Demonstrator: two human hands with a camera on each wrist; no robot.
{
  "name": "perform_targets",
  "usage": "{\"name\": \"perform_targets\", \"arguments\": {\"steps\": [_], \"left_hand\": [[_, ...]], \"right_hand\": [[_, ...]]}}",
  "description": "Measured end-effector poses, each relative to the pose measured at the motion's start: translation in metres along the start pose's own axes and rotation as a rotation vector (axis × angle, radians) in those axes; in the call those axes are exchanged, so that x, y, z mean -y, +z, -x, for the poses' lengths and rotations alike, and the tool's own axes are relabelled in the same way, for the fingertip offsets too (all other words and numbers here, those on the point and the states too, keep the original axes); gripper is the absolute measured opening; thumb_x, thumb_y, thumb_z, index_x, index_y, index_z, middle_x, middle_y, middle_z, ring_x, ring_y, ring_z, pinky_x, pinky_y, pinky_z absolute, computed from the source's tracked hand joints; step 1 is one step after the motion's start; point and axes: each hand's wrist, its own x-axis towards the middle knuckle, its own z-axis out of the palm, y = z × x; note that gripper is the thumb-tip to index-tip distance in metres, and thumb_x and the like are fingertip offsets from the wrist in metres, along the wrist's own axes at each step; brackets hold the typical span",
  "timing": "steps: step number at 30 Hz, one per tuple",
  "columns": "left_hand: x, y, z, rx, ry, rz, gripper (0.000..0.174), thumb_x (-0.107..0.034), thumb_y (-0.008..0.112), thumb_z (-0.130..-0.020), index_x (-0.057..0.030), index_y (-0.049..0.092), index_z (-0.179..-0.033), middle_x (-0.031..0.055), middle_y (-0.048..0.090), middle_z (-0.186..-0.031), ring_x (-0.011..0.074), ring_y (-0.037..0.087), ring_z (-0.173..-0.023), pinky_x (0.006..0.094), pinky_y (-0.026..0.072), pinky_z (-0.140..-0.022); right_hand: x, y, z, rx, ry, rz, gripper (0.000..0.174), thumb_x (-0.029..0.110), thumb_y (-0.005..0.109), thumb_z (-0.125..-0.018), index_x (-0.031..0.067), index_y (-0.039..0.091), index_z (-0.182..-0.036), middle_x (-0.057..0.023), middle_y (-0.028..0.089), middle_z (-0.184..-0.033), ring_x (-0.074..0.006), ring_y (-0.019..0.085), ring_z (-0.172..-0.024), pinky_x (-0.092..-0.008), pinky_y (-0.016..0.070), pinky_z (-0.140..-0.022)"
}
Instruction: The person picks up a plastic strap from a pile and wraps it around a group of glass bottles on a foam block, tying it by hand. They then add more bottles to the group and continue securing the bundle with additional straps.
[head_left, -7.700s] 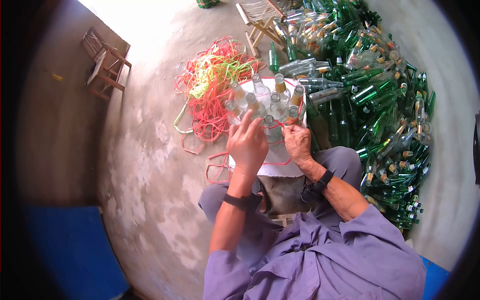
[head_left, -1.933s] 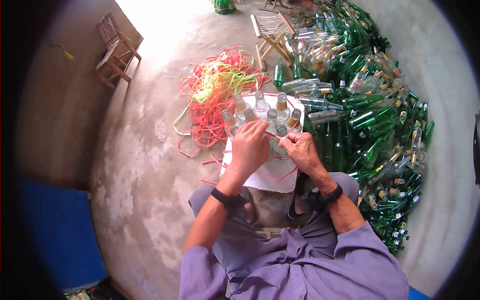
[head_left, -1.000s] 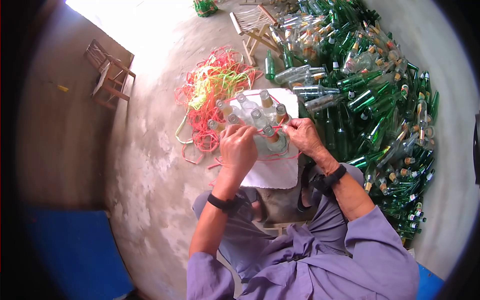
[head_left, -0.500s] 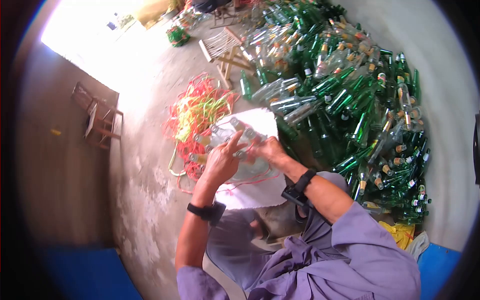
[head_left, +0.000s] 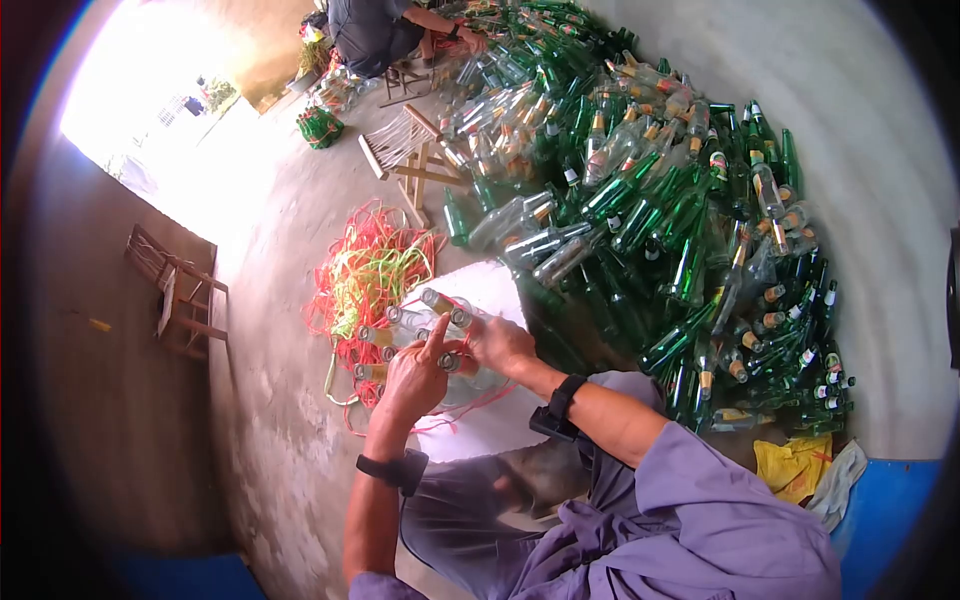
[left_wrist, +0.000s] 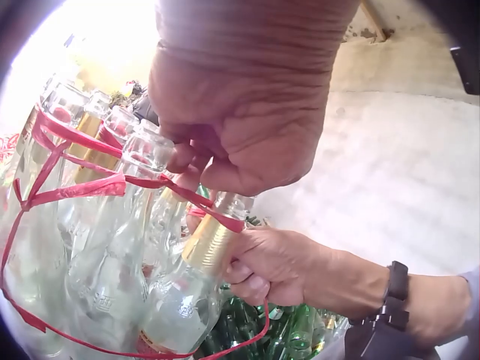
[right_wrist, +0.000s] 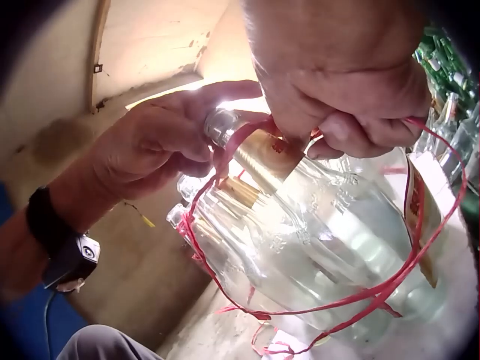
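Upright clear glass bottles (head_left: pixel 376 337), some with gold neck labels, stand close together on a white sheet (head_left: pixel 500 432). A thin red strip (left_wrist: pixel 97 186) runs around their necks, and a looser loop hangs lower around them. At the near necks, the left hand (head_left: pixel 413 385) has its index finger extended; its thumb and other fingers pinch the strip beside a neck, partly hidden. The right hand (head_left: pixel 502 346) is on the other side of the same gold-labelled neck (right_wrist: pixel 268 159), its curled fingers gripping the strip, whose tail trails from the hand.
A large pile of green and clear bottles (head_left: pixel 640 200) lies to the right. Tangled red and yellow-green strips (head_left: pixel 370 270) lie beyond the sheet at left. A folding stool (head_left: pixel 405 140), a wooden chair (head_left: pixel 180 290) and another person (head_left: pixel 370 35) are farther off.
The head view has swung, showing more of the doorway and another person. Both hands have gone from holding the strip apart to working close together at one neck; the left index finger has straightened.
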Motion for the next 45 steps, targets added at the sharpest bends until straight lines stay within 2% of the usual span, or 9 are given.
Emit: {"name": "perform_targets", "arguments": {"steps": [8, 15, 28, 30, 32, 38, 39, 41, 45], "left_hand": [[0.002, 0.002, 0.003, 0.012, -0.001, -0.128, 0.08, 0.003, 0.05, -0.069, 0.0002, 0.03, -0.146, 0.0168, 0.068, -0.095, 0.0348, 0.065, -0.088, 0.0425, 0.05, -0.085], [0.001, -0.01, 0.0, 0.05, 0.045, -0.108, 0.073, 0.004, 0.052, -0.069, 0.0067, 0.035, -0.14, 0.0284, 0.063, -0.11, 0.04, 0.063, -0.096, 0.0442, 0.0521, -0.08], [0.009, -0.022, 0.001, -0.127, -0.041, -0.056, 0.042, 0.005, 0.055, -0.069, -0.0046, 0.062, -0.109, 0.0094, 0.067, -0.079, 0.0292, 0.064, -0.084, 0.0416, 0.05, -0.081], [0.015, -0.024, 0.002, -0.168, -0.104, -0.008, 0.038, 0.005, 0.057, -0.069, -0.0051, 0.064, -0.105, 0.0088, 0.065, -0.078, 0.0292, 0.063, -0.083, 0.0404, 0.05, -0.08], [0.025, -0.022, 0.002, -0.2, -0.079, -0.009, 0.036, 0.005, 0.058, -0.069, -0.0052, 0.065, -0.103, 0.009, 0.064, -0.077, 0.0296, 0.063, -0.081, 0.0404, 0.0503, -0.076], [0.044, -0.022, -0.003, -0.282, -0.149, 0.118, 0.027, 0.003, 0.057, -0.078, -0.001, 0.063, -0.104, 0.0126, 0.063, -0.08, 0.0304, 0.063, -0.077, 0.0381, 0.0505, -0.071], [0.046, -0.022, -0.003, -0.299, -0.183, 0.137, 0.021, 0.001, 0.057, -0.082, -0.0004, 0.065, -0.1, 0.0144, 0.065, -0.083, 0.0283, 0.065, -0.079, 0.0364, 0.0509, -0.071], [0.053, -0.02, -0.005, -0.29, -0.164, 0.128, 0.018, 0.001, 0.057, -0.082, -0.0004, 0.067, -0.098, 0.0151, 0.066, -0.084, 0.0272, 0.066, -0.08, 0.0357, 0.0511, -0.071], [0.057, -0.012, -0.015, -0.283, -0.171, 0.113, 0.013, 0.0, 0.059, -0.083, -0.0015, 0.07, -0.089, 0.0157, 0.069, -0.083, 0.0252, 0.068, -0.077, 0.0344, 0.0522, -0.071]], "right_hand": [[-0.007, 0.013, -0.006, -0.016, -0.124, 0.039, 0.066, 0.062, 0.073, -0.07, 0.0059, 0.069, -0.105, -0.018, 0.071, -0.091, -0.0343, 0.069, -0.089, -0.0422, 0.0547, -0.077], [-0.005, 0.008, 0.005, -0.108, -0.259, -0.05, 0.047, 0.052, 0.072, -0.075, 0.0199, 0.068, -0.109, -0.0145, 0.07, -0.086, -0.0325, 0.069, -0.085, -0.0429, 0.0539, -0.072], [-0.01, -0.001, 0.004, 0.138, -0.219, -0.262, 0.039, 0.044, 0.07, -0.079, 0.008, 0.072, -0.094, -0.0195, 0.069, -0.079, -0.0351, 0.069, -0.08, -0.0436, 0.0534, -0.072], [-0.014, 0.003, 0.002, 0.113, -0.272, -0.335, 0.033, 0.037, 0.068, -0.08, 0.0043, 0.073, -0.084, -0.0185, 0.068, -0.072, -0.0311, 0.07, -0.073, -0.041, 0.0527, -0.069], [-0.011, -0.002, 0.005, 0.179, -0.263, -0.427, 0.026, 0.024, 0.066, -0.083, -0.0005, 0.073, -0.08, -0.0048, 0.065, -0.064, -0.0105, 0.058, -0.064, -0.0303, 0.0494, -0.064], [-0.009, 0.005, 0.011, 0.1, -0.323, -0.474, 0.021, 0.017, 0.064, -0.084, -0.0029, 0.07, -0.078, -0.0021, 0.062, -0.063, -0.0072, 0.053, -0.062, -0.0275, 0.0453, -0.059], [-0.009, 0.008, 0.012, 0.106, -0.323, -0.473, 0.021, 0.017, 0.064, -0.084, -0.0029, 0.07, -0.078, -0.0021, 0.062, -0.063, -0.0072, 0.053, -0.062, -0.0275, 0.0453, -0.059], [-0.009, 0.013, 0.012, 0.039, -0.295, -0.515, 0.024, 0.02, 0.063, -0.083, -0.0011, 0.068, -0.074, -0.0171, 0.063, -0.062, -0.0227, 0.063, -0.058, -0.0375, 0.0497, -0.06], [-0.007, 0.012, 0.015, -0.01, -0.256, -0.442, 0.024, 0.02, 0.063, -0.084, -0.001, 0.068, -0.073, -0.0195, 0.063, -0.063, -0.0274, 0.064, -0.058, -0.0386, 0.05, -0.059]]}}
